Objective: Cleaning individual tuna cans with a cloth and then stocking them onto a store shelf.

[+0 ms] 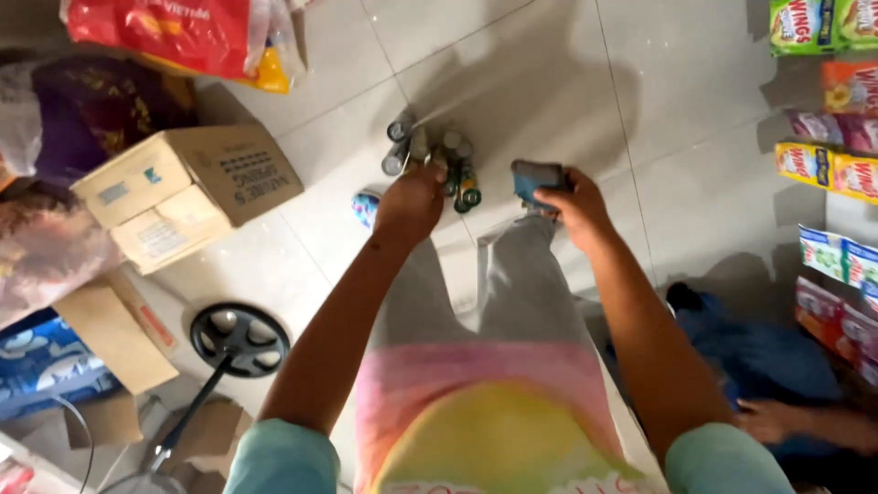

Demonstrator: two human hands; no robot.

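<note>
Left hand (412, 199) reaches curled over floor cans (439, 157); right hand (572, 203) grips a blue box (537, 177) beside them.

Single head view, steep downward, floor (695, 137) well below.

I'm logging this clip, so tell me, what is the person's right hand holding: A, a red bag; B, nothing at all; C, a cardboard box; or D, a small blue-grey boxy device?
D: the right hand grips a small blue-grey boxy device, while the left hand reaches down to the cluster of cans on the tiled floor.
</note>
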